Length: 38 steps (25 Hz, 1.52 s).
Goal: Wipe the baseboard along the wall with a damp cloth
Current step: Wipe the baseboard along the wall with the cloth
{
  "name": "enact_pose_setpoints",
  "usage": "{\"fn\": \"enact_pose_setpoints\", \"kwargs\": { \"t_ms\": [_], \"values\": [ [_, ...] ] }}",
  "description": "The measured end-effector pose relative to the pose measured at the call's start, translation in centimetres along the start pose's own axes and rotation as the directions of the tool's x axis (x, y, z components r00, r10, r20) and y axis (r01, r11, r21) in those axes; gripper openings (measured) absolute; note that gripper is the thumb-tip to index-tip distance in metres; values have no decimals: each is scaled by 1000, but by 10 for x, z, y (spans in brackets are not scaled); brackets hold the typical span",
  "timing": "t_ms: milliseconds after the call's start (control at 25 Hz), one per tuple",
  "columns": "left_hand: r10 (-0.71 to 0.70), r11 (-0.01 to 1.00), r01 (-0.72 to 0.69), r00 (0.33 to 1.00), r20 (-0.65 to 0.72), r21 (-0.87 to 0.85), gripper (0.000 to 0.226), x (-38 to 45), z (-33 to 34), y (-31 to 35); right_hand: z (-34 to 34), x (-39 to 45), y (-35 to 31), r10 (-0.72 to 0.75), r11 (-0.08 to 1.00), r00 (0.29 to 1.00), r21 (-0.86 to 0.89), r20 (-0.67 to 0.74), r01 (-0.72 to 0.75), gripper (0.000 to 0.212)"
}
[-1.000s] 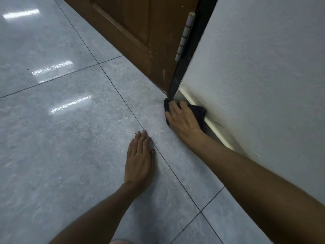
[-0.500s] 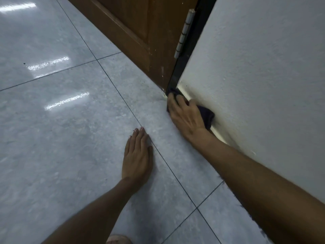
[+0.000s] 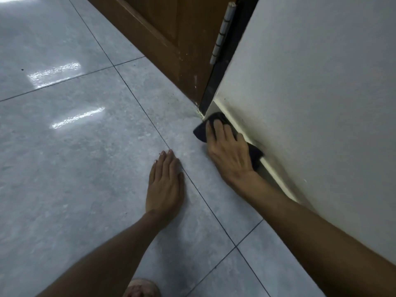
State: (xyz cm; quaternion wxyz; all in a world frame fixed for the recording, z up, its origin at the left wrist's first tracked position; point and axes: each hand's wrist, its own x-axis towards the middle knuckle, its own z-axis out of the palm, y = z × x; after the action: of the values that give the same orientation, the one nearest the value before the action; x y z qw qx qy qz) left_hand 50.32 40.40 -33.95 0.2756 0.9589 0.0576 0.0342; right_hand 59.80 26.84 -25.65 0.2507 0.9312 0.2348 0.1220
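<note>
R hand [image 3: 230, 151] lies palm-down on a dark cloth [image 3: 200, 131], pressing it vs the pale baseboard [image 3: 276, 171] at the foot of the white wall [image 3: 317, 103]. Grip: fingers stretched fwd and nearly flat over the cloth, not curled round it; thumb side hidden, so can't tell if it pinches the fabric. Cloth sits right at the baseboard's end, next to the dark door frame [image 3: 214, 86]; one corner pokes out onto the floor [image 3: 85, 168] to the left of the fingers, another bit shows behind the wrist side, up vs the baseboard. Dark smudges show on the wall just above the baseboard near the hand.

L hand [image 3: 165, 185] rests flat on the grey tile floor, fingers together, open, holding nothing, apart from the R hand. A grout line runs between the two hands.

Brown wooden door [image 3: 171, 35] stands beyond the frame, w/ a metal hinge [image 3: 222, 33] on its edge. Light glare on the tiles upper left.
</note>
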Motion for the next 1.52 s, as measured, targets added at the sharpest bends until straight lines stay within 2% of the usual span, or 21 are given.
{"fn": "enact_pose_setpoints", "kwargs": {
  "t_ms": [40, 160, 280, 480, 520, 600, 720, 800, 880, 1040, 1200, 1320, 1440, 1480, 1520],
  "values": [
    [-1, 1000, 1, 1000, -2, -6, 47, -1, -1, 0, 2, 21, -6, -9, 1000, 1000, 8, -24, 9, 45],
    [0, 1000, 0, 1000, 0, -13, 48, 0, -2, -1, 21, 40, -24, -149, 981, 974, -97, 172, 168, 54],
    [5, 1000, -5, 1000, 0, -10, 47, 0, -1, -3, 39, 11, -20, -170, 974, 971, -123, 167, 192, 56],
    [-2, 1000, 2, 1000, 7, -25, 49, 0, -2, -3, 20, -78, 3, -125, 989, 959, 104, 256, 101, 50],
    [0, 1000, 0, 1000, 7, -17, 49, 1, -1, -3, 16, -86, 6, -79, 986, 957, 162, 279, 34, 50],
    [0, 1000, 0, 1000, 9, 6, 49, 1, 0, -2, 11, -73, 1, 40, 962, 979, 259, 198, -91, 52],
    [5, 1000, -5, 1000, 15, 29, 49, 1, 1, -1, 6, -8, -20, 53, 961, 996, 267, 73, -71, 52],
    [7, 1000, -7, 1000, 18, 14, 50, 2, 1, -2, 14, 29, -33, -17, 946, 977, 321, 211, -53, 63],
    [6, 1000, -6, 1000, 22, -1, 50, 2, 0, -4, 30, 36, -37, -30, 901, 930, 413, 366, -134, 78],
    [-4, 1000, 5, 1000, 30, -10, 50, 1, -3, -3, 42, -26, -27, 0, 918, 946, 375, 325, -129, 72],
    [-3, 1000, 3, 999, 48, -12, 50, 0, -4, 1, 39, -94, -16, 100, 885, 936, 400, 337, -238, 67],
    [1, 1000, 0, 998, 67, -14, 51, -2, -7, 3, 24, -126, -8, 192, 852, 885, 376, 423, -365, 56],
    [-28, 999, 30, 997, 73, -36, 52, -6, -6, 6, 12, -151, -1, 246, 800, 773, 328, 585, -503, 45],
    [-31, 999, 34, 997, 73, -39, 52, -6, -5, 7, 5, -155, 2, 286, 779, 770, 329, 570, -534, 42],
    [-32, 999, 35, 997, 75, -37, 52, -7, -4, 7, -2, -153, 6, 323, 771, 803, 353, 501, -530, 41]
  ]
}}
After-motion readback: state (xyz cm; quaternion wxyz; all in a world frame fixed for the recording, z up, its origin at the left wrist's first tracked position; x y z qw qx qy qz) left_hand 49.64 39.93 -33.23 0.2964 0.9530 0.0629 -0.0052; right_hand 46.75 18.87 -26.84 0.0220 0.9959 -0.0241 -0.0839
